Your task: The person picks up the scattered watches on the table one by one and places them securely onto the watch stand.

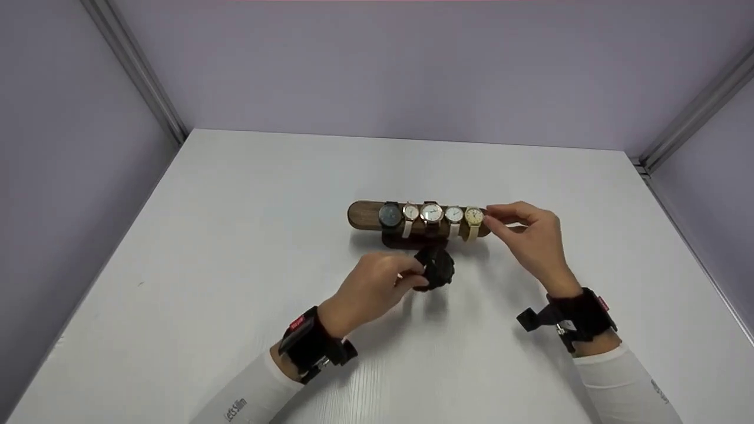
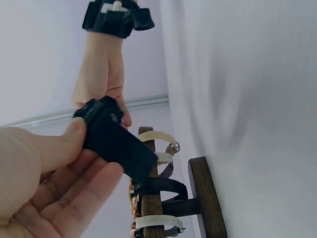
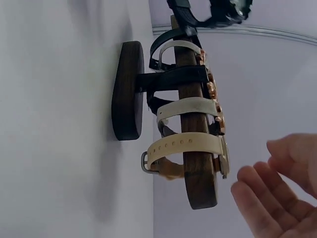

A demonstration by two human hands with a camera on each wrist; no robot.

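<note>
A dark wooden watch stand (image 1: 360, 213) sits mid-table, its bar carrying several watches with black, white and cream straps. My left hand (image 1: 412, 277) holds a black watch (image 1: 437, 266) just in front of the stand; in the left wrist view the thumb and fingers (image 2: 96, 148) pinch its black strap (image 2: 119, 144). My right hand (image 1: 492, 217) hovers at the bar's right end, beside the cream-strapped watch (image 1: 473, 217). In the right wrist view its fingers (image 3: 257, 166) are spread and apart from the bar, with the cream strap (image 3: 183, 146) nearest.
The stand's oval base (image 3: 126, 91) rests on the white table (image 1: 235, 235). Lilac walls with metal corner rails (image 1: 138, 70) enclose the table on three sides. Black camera straps wrap both wrists.
</note>
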